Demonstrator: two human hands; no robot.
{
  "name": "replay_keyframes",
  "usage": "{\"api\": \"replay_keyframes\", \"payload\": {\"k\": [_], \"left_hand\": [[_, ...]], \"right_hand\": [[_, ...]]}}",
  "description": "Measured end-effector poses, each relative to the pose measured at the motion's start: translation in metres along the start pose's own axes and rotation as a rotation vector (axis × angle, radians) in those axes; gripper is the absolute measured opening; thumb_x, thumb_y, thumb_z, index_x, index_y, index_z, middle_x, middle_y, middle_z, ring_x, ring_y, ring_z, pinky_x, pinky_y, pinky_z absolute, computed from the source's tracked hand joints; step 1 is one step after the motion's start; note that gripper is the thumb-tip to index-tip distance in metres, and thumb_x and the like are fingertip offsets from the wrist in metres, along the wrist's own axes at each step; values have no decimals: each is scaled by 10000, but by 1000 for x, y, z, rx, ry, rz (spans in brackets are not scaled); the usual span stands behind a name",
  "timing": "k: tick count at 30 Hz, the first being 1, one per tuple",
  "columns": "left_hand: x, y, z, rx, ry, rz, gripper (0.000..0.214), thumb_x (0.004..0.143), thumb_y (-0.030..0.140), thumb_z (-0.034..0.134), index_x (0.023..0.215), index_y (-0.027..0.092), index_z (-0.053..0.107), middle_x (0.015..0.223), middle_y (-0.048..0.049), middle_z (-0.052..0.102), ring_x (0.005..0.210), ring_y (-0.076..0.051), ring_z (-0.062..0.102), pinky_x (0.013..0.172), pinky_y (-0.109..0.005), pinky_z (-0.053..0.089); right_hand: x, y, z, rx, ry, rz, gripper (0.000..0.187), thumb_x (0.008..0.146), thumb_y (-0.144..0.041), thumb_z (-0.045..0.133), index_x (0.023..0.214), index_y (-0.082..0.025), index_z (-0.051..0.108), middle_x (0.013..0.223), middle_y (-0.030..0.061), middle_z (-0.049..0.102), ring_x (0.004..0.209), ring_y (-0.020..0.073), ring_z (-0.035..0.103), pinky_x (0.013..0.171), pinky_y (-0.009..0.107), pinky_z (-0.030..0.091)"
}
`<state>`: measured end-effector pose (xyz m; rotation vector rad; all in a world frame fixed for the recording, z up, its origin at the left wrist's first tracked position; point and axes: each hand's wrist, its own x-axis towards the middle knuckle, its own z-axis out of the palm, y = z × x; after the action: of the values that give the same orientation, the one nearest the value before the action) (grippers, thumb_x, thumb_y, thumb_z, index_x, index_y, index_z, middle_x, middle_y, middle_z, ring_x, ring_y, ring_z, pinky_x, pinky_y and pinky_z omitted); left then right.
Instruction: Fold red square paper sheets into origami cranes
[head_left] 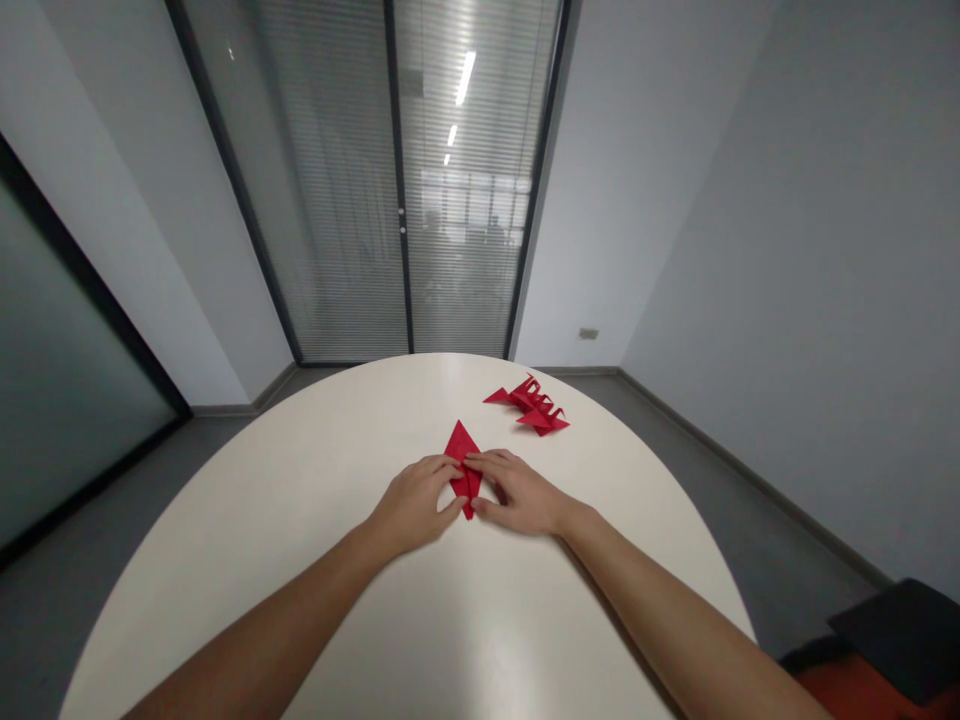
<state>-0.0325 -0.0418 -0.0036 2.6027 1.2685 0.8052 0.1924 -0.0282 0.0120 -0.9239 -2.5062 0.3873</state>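
A sheet of red origami paper (460,437), folded into a narrow kite shape, lies on the white round table with one point facing away from me. My left hand (418,502) holds its left edge, fingertips on top and thumb near the lower tip. From the right, my right hand (525,494) presses its fingertips on the middle of the paper, its thumb close to the lower tip. Both hands are curled around the paper and cover part of its sides. Beyond my right hand sits a cluster of finished red paper cranes (534,404), overlapping one another.
The white table (315,490) has a curved edge all around. Behind it stands a glass partition with blinds (337,200). A dark and orange chair (892,640) is at the lower right. A small wall plate (589,333) is low on the back wall.
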Motion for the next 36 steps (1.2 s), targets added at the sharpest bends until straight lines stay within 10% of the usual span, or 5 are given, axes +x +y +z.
{"api": "replay_keyframes", "payload": {"k": [16, 28, 36], "left_hand": [[1, -3, 0, -32, -31, 16, 556, 830, 354, 685, 1346, 203, 544, 1375, -117, 610, 1252, -306, 558, 1084, -485, 440], [1, -7, 3, -28, 4, -58, 579, 880, 303, 611, 1418, 168, 446, 1355, -153, 599, 1229, -305, 567, 1062, -492, 459], [1, -5, 3, -74, 33, -70, 616, 809, 144, 551, 1410, 178, 424, 1330, -140, 591, 1226, -278, 561, 1072, -471, 456]], "right_hand": [[2, 3, 1, 45, 63, 29, 657, 841, -302, 709, 1439, -160, 476, 1365, 164, 586, 1216, 296, 550, 1059, 461, 428], [5, -3, 2, 109, 131, 241, 225, 903, -233, 584, 1127, -213, 601, 869, 14, 650, 686, 154, 557, 646, 279, 439], [0, -1, -2, 91, 98, 170, 389, 811, -107, 578, 1183, -212, 623, 1070, 51, 690, 818, 170, 617, 767, 294, 469]]}}
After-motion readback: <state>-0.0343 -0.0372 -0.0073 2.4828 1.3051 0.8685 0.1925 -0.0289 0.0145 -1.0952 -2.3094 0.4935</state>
